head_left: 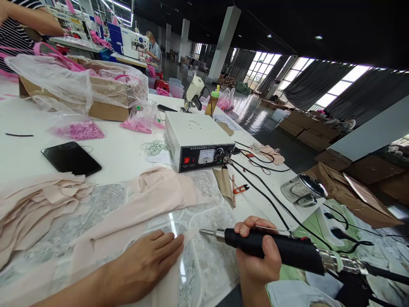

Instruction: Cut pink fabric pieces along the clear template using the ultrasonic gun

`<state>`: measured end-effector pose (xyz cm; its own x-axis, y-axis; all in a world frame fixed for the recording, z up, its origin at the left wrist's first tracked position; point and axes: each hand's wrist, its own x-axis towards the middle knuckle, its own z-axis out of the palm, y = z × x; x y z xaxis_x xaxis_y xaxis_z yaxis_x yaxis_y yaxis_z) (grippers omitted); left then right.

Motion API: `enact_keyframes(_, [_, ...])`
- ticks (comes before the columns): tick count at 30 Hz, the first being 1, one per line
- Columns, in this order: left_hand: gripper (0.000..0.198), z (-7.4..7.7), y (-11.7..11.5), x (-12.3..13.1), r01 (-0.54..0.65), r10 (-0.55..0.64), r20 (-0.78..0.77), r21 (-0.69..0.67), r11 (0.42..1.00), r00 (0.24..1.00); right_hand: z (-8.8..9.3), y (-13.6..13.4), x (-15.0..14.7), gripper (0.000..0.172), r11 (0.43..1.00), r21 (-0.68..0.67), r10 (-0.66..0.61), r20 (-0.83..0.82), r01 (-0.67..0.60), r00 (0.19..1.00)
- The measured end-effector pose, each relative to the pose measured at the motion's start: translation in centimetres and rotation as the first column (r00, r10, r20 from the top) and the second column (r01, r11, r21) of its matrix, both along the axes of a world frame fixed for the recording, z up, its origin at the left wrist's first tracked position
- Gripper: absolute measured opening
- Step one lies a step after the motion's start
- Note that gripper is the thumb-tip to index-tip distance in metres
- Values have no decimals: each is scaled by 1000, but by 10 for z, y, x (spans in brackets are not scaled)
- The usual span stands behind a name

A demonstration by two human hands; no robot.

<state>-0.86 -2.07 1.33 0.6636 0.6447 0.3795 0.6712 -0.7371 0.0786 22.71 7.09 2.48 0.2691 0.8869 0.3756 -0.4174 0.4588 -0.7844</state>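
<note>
My left hand (145, 262) lies palm down with its fingers stretched out, pressing on a strip of thin pale pink fabric (105, 232). Wrapped around a black handheld ultrasonic tool (298, 251), my right hand (258, 260) keeps its thin metal tip just right of the left fingertips, at the fabric's end. Whether the tip touches the fabric I cannot tell. Beneath is a clear, glossy mat with a grey stone-like pattern (214, 266). More pale fabric (169, 187) lies bunched beyond the left hand, and a layered pile of cut pieces (35, 213) sits at the left.
A white control box (198, 132) stands ahead, cables running to the tool. Orange thread snips (241, 189), a lidded glass jar (302, 192), a phone (72, 157) and bags of pink pieces (78, 128) surround it. People (155, 51) are at work beyond, near sewing machines (131, 42).
</note>
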Motion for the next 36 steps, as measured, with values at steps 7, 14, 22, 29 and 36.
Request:
enact_keyframes(7, [36, -2, -2, 1, -20, 20, 0, 13, 1000, 1000, 2, 0, 1, 12, 998, 55, 25, 104, -31, 994])
enact_keyframes(14, [34, 0, -1, 2, -18, 18, -7, 47, 999, 1000, 7, 1, -6, 14, 997, 70, 9, 57, -13, 998])
enact_keyframes(22, [36, -5, -2, 2, -34, 35, -16, 60, 998, 999, 4, 4, -12, 12, 993, 97, 60, 44, -64, 997])
enact_keyframes(29, [34, -8, -1, 3, -21, 19, 18, 71, 997, 1000, 2, 6, -10, 8, 992, 99, 65, 84, -73, 994])
enact_keyframes(36, [34, -9, -2, 5, -45, 41, 43, 78, 996, 998, 6, 2, -12, 12, 985, 101, 131, 82, -139, 988])
